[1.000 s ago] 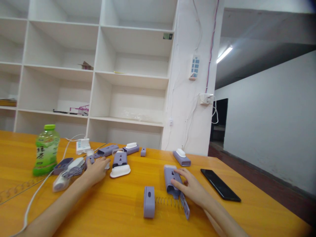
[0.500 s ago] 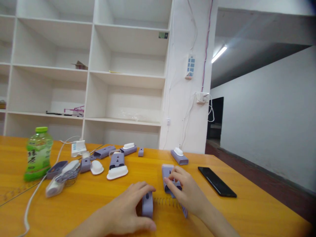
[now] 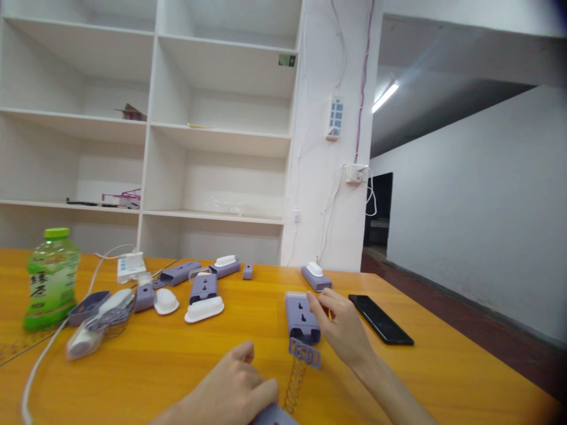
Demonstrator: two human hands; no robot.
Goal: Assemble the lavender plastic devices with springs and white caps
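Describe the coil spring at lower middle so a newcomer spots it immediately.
On the orange table, left of the black smartphone, find a purple housing with two keyhole slots. From the plate at its near end runs the coil spring, open wire loops among solid parts.

Purple casing point(image 3: 275, 415) cropped; white cable point(image 3: 25, 396) too

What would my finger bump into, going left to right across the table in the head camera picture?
Green bottle → power strip → left hand → spring → right hand → black phone.
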